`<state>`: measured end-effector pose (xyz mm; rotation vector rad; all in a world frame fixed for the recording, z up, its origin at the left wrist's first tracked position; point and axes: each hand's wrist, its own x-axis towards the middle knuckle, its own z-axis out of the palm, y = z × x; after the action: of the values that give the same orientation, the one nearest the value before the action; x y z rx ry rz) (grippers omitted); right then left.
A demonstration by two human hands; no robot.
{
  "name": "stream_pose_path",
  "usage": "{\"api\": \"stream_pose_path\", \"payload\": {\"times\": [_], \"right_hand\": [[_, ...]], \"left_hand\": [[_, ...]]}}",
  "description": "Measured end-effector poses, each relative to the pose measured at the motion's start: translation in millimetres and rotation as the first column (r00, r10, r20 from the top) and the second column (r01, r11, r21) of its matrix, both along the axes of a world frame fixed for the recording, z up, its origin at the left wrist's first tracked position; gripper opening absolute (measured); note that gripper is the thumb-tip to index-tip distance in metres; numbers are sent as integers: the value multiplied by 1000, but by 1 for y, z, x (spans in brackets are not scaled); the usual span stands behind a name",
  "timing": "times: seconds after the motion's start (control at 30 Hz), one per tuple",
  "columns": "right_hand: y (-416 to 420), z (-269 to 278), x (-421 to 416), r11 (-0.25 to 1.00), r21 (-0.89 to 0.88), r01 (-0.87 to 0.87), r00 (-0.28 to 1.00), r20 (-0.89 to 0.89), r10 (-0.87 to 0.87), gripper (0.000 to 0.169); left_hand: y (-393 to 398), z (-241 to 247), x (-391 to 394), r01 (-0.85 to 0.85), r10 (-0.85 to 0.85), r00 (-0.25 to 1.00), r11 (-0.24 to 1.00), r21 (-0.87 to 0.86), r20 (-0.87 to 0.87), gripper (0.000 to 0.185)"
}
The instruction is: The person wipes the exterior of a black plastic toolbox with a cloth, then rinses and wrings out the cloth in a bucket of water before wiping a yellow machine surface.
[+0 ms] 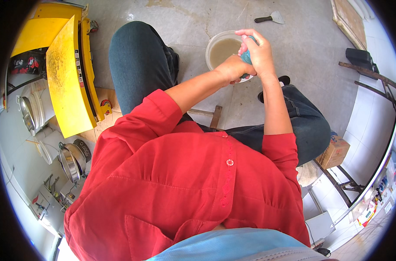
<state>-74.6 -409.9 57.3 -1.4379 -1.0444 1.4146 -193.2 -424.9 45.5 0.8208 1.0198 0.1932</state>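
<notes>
Both of my hands grip a wet teal cloth (246, 57) above the right side of a round white bucket (208, 56). My left hand (234, 69) comes in from the left with its fingers wrapped around the lower end of the cloth. My right hand (260, 52) is turned upward on the cloth's upper part, its thumb and a finger reaching over the bucket's rim. The two hands touch each other. Cloudy brown water (222, 51) stands in the bucket. Much of the cloth is hidden inside the hands.
A putty knife (271, 18) lies on the grey tile floor beyond the bucket. A yellow metal cabinet (65, 75) stands at the left, near metal pans (70, 161). A cardboard box (335, 151) and a metal-framed table (374, 72) are at the right.
</notes>
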Motion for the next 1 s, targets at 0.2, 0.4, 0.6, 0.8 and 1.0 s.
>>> {"api": "stream_pose_path", "payload": {"times": [0.2,0.4,0.6,0.8,1.0], "right_hand": [[-3,-26,-6,993,11,115,980,164,-115,16],[-10,-41,-15,985,20,170,910,382,-165,15],[-9,-66,-9,971,-27,239,880,430,-205,16],[18,-55,11,869,42,493,866,66,-495,36],[10,-14,7,981,-139,134,894,-410,-180,53]], "left_hand": [[-3,-28,5,78,-22,984,945,317,-177,34],[-9,-66,11,348,-78,854,820,455,-514,43],[-15,-33,11,404,-85,807,802,441,-584,49],[16,-8,-3,537,65,724,571,621,-687,76],[54,32,-29,543,340,722,261,798,-603,76]]}}
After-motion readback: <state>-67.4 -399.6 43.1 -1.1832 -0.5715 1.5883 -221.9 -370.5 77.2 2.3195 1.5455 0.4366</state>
